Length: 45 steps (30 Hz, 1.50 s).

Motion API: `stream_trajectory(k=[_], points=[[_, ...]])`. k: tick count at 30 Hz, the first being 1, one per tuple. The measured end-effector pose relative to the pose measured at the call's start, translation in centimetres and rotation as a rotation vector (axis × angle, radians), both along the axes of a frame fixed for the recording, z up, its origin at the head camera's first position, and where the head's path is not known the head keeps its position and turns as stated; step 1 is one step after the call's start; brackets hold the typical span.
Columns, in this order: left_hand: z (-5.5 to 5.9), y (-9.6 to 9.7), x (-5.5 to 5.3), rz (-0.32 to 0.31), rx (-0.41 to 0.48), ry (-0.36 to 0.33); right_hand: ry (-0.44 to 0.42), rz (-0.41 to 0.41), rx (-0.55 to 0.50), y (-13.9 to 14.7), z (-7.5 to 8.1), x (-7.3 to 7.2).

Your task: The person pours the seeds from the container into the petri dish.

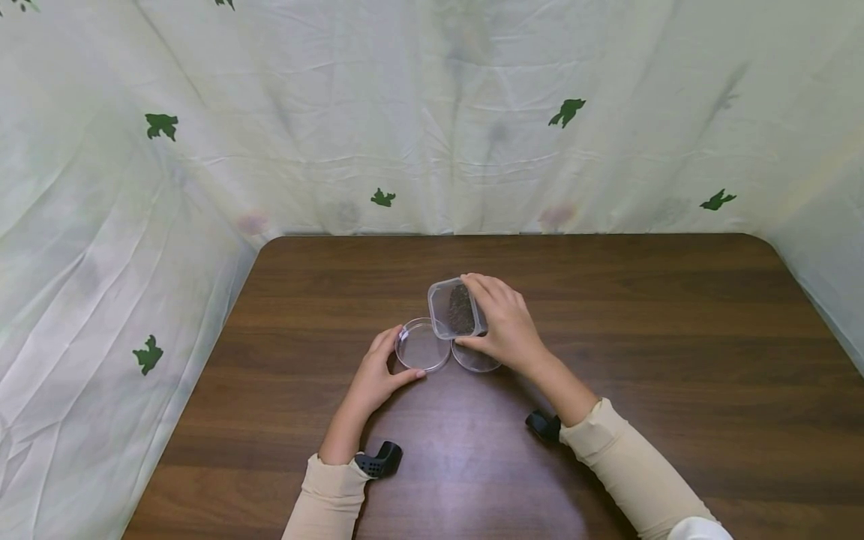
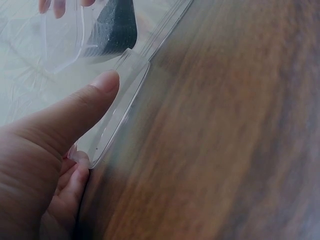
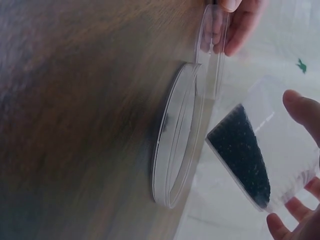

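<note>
My left hand [image 1: 373, 377] holds a clear round petri dish [image 1: 424, 349] at its left side, thumb at the near rim and fingers at the far side. The dish sits on the table. My right hand [image 1: 508, 324] grips a clear square plastic container [image 1: 442, 306], tilted and raised above the tabletop. Dark, soil-like grains [image 3: 242, 155] lie banked to one side inside it. Partly beneath the container, a second clear round dish [image 1: 476, 363] stands close beside the first; the container and right hand hide part of it in the head view.
The brown wood-grain table [image 1: 675, 337] extends around both hands. A pale curtain [image 1: 459, 120] with green leaf shapes hangs behind its far edge and along the sides. Each wrist wears a black device [image 1: 381, 460], close over the table.
</note>
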<state>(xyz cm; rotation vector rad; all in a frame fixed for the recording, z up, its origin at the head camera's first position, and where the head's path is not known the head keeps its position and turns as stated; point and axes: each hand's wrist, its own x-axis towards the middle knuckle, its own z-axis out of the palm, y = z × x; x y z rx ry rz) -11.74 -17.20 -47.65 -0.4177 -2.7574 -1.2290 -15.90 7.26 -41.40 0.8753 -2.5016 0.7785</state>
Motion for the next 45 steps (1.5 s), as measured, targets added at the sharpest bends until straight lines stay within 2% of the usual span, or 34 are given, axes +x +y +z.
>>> stream_trajectory(k=[20, 45], points=[[0.0, 0.0, -0.1, -0.002, 0.004, -0.002, 0.098, 0.024, 0.064, -0.6, 0.0, -0.1], [0.0, -0.1, -0.1, 0.003, -0.005, -0.023, 0.164, 0.048, 0.156, -1.5, 0.4, 0.0]])
